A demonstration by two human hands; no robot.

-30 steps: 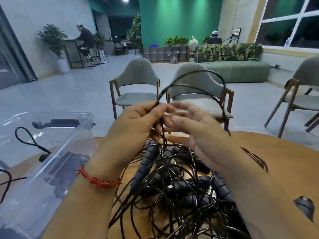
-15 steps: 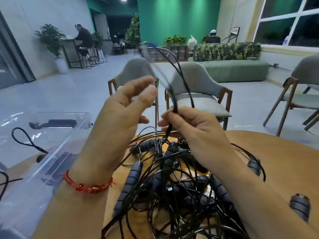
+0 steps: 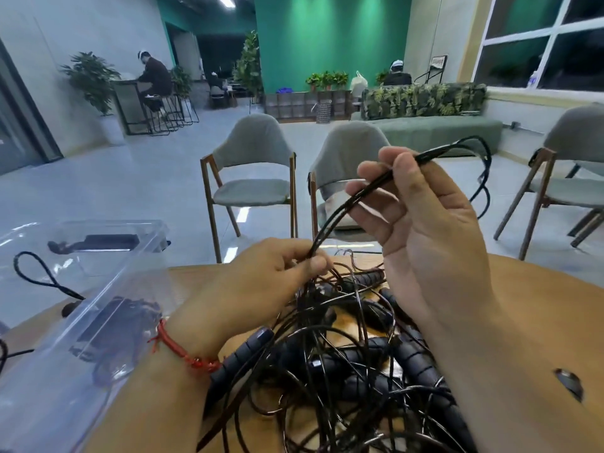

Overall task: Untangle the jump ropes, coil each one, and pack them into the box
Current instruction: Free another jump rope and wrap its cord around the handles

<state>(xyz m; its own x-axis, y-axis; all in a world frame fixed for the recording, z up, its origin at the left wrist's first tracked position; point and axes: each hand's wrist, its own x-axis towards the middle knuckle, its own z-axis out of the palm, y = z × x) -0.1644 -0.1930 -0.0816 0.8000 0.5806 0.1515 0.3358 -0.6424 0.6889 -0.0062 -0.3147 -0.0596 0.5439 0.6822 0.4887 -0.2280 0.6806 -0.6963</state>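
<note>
The right hand (image 3: 425, 223) was raised, its thumb and fingers pinching a doubled black rope (image 3: 340, 214). Beyond that grip the rope looped out to the right and curled downward. Below it the strands ran down and left to the left hand (image 3: 261, 282), whose thumb and fingertips pinched them just above the tangle (image 3: 327, 354). That heap of cords and ribbed handles (image 3: 243, 353) lay on the table (image 3: 539, 322) beneath both grips. Left of the lower grip stood the clear box (image 3: 42, 380), with dark rope inside.
</note>
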